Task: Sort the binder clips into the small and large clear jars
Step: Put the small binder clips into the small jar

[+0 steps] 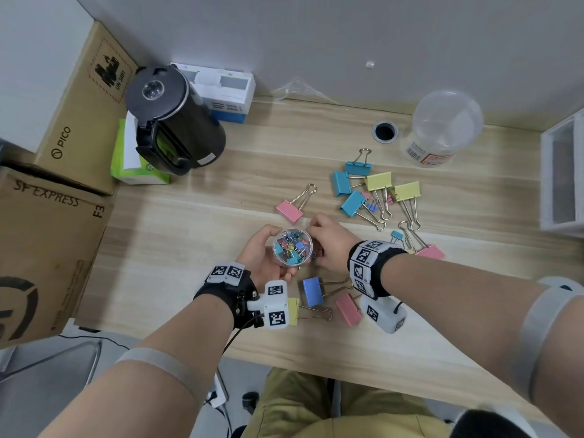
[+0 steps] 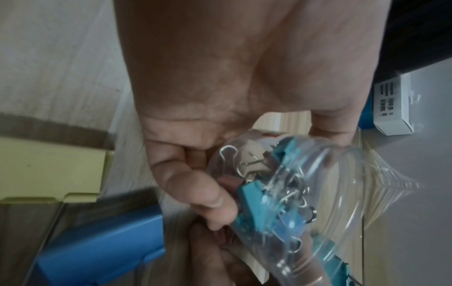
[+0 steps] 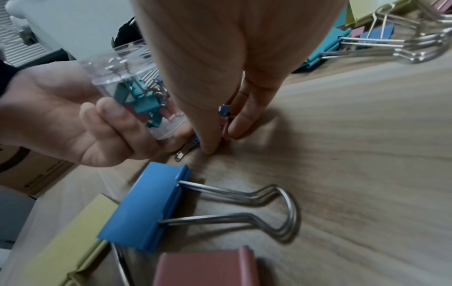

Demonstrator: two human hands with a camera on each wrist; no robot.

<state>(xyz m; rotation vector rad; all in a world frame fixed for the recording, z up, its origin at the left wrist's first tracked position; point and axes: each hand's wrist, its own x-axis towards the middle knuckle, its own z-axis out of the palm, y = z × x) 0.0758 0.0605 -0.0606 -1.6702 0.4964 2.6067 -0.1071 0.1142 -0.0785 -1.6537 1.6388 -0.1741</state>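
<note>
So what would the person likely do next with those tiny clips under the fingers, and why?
Probably lift the pinched small clips into the small jar. The right hand has its fingertips down on the table around them, and the left hand holds that open jar, already holding small clips, right beside it. The large jar stands far off.

I see bare desk left of the small jar, open up to the kettle. Right of the jar, large clips crowd the way to the big jar. Below the jar a blue clip, a pink clip and a yellow clip block the near edge.
</note>
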